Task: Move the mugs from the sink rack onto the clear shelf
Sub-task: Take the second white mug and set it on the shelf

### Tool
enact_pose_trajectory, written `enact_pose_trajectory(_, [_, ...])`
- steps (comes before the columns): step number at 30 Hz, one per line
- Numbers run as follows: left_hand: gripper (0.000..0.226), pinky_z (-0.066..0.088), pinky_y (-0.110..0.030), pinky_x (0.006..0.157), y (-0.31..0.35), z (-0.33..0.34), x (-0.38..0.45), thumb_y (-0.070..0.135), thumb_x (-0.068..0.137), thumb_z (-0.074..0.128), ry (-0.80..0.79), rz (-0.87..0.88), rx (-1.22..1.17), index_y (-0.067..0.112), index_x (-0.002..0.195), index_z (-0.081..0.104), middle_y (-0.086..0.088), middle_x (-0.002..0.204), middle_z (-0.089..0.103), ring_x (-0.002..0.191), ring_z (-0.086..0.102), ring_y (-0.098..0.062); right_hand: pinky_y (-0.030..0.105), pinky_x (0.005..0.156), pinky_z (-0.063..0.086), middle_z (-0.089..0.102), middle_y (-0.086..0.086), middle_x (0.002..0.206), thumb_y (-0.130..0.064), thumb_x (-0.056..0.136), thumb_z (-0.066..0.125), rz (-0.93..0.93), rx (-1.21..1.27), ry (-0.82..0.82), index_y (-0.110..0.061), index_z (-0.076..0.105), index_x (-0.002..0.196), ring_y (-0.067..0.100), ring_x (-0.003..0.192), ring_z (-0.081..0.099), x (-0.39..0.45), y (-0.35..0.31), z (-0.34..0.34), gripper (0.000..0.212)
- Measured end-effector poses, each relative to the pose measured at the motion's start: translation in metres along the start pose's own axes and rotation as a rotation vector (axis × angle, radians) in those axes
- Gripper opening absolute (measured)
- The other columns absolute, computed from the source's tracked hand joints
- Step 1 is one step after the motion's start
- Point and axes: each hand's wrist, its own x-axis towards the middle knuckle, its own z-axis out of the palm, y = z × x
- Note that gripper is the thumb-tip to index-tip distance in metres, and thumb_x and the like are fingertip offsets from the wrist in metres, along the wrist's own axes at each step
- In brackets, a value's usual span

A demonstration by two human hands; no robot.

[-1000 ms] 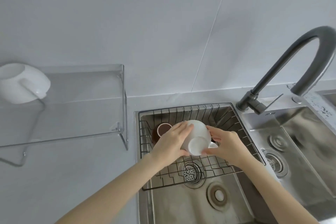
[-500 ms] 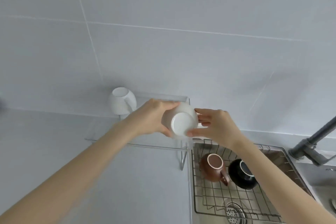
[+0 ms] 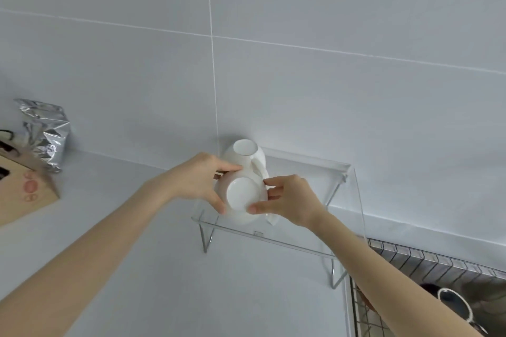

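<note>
White mug in hand (image 3: 242, 201): glossy, rounded, turned bottom-up so its flat round base faces the camera; it sits over the left end of the shelf, and whether its rim touches the shelf cannot be told.
Left hand (image 3: 197, 182): fingers and thumb curled around the mug's left side, gripping it.
Right hand (image 3: 287, 201): thumb and fingertips pinching the mug's right side; the handle is mostly hidden under the palm.
Second white mug (image 3: 245, 154): same smooth rounded shape, upside down at the shelf's back left corner, just behind the held one; its lower part is covered by the left hand and the held mug.
Clear shelf (image 3: 315, 246): see-through plastic slab with thin wire legs, hard to trace except by its edges.
Sink rack (image 3: 438, 262): dark wire grid, cut off at the lower right.
Dark mug (image 3: 451, 301): in the rack, partly behind the right forearm.
Foil bag (image 3: 45, 134): crinkled and silvery, far left by the wall.
Cardboard box (image 3: 24, 194): brown, cut off by the left edge.
</note>
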Motion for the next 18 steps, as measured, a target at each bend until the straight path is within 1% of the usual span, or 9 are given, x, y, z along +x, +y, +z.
enact_pose_trajectory(2, [0.084,0.036,0.009,0.078,-0.013,-0.004,0.004,0.002,0.049,0.087,-0.038,-0.011,-0.059,0.024,0.124,0.055,0.030,0.099,0.057,0.085,0.053,0.028,0.051,0.092,0.050,0.070,0.024,0.102,-0.030,0.057,0.085,0.006,0.006,-0.005,-0.001,0.063,0.100,0.034,0.100,0.063,0.008,-0.001,0.008,0.056])
enact_pose_trajectory(3, [0.084,0.037,0.009,0.079,-0.019,-0.005,0.006,0.001,0.049,0.087,-0.050,-0.020,-0.089,0.025,0.124,0.056,0.031,0.100,0.058,0.086,0.052,0.030,0.050,0.092,0.050,0.070,0.023,0.102,-0.031,0.057,0.085,0.007,0.010,-0.008,-0.002,0.064,0.102,0.033,0.100,0.063,0.011,-0.001,0.010,0.058])
enact_pose_trajectory(5, [0.084,0.040,0.005,0.082,-0.029,-0.008,0.011,0.000,0.050,0.086,-0.072,-0.035,-0.142,0.027,0.123,0.056,0.028,0.107,0.060,0.095,0.054,0.025,0.044,0.090,0.052,0.072,0.019,0.099,-0.034,0.057,0.084,0.016,0.009,-0.012,-0.005,0.064,0.105,0.030,0.096,0.065,0.017,-0.001,0.013,0.060])
enact_pose_trajectory(8, [0.079,0.044,-0.002,0.089,-0.039,-0.010,0.019,-0.002,0.051,0.085,-0.127,-0.043,-0.201,0.033,0.117,0.058,0.020,0.116,0.063,0.108,0.057,0.010,0.034,0.072,0.048,0.070,0.013,0.081,-0.037,0.059,0.083,0.017,0.002,-0.017,-0.004,0.067,0.098,0.026,0.078,0.062,0.022,0.000,0.014,0.054])
enact_pose_trajectory(9, [0.077,0.044,-0.003,0.089,-0.041,-0.011,0.020,-0.002,0.052,0.085,-0.144,-0.041,-0.213,0.036,0.113,0.058,0.021,0.116,0.064,0.108,0.057,0.008,0.033,0.070,0.046,0.070,0.015,0.081,-0.037,0.060,0.083,0.016,0.004,-0.013,-0.005,0.068,0.097,0.026,0.078,0.061,0.023,-0.001,0.014,0.052])
enact_pose_trajectory(11, [0.073,0.045,-0.002,0.085,-0.044,-0.012,0.023,-0.005,0.054,0.083,-0.190,-0.041,-0.234,0.042,0.104,0.059,0.030,0.110,0.064,0.107,0.058,0.008,0.036,0.076,0.050,0.071,0.018,0.090,-0.038,0.061,0.082,0.027,0.011,-0.010,-0.007,0.068,0.097,0.029,0.087,0.064,0.025,-0.001,0.016,0.049])
enact_pose_trajectory(13, [0.071,0.046,-0.003,0.085,-0.046,-0.014,0.027,-0.006,0.055,0.083,-0.245,-0.041,-0.234,0.043,0.100,0.060,0.035,0.105,0.063,0.106,0.059,0.006,0.035,0.072,0.048,0.068,0.013,0.081,-0.039,0.063,0.080,0.036,0.017,-0.027,-0.008,0.069,0.095,0.024,0.079,0.062,0.026,-0.001,0.019,0.046])
enact_pose_trajectory(16, [0.069,0.045,-0.013,0.098,-0.049,-0.018,0.032,0.000,0.054,0.085,-0.317,-0.059,-0.225,0.041,0.104,0.062,0.017,0.114,0.068,0.110,0.061,-0.002,0.030,0.063,0.038,0.057,0.007,0.070,-0.041,0.064,0.079,0.048,0.031,-0.029,-0.003,0.070,0.090,0.018,0.068,0.050,0.027,0.002,0.025,0.046])
enact_pose_trajectory(18, [0.070,0.043,-0.018,0.102,-0.049,-0.019,0.035,0.012,0.047,0.089,-0.352,-0.063,-0.220,0.044,0.104,0.063,0.011,0.116,0.069,0.112,0.061,-0.005,0.029,0.059,0.034,0.052,0.005,0.066,-0.042,0.065,0.078,0.059,0.038,-0.015,-0.001,0.069,0.087,0.017,0.064,0.046,0.029,0.004,0.027,0.047])
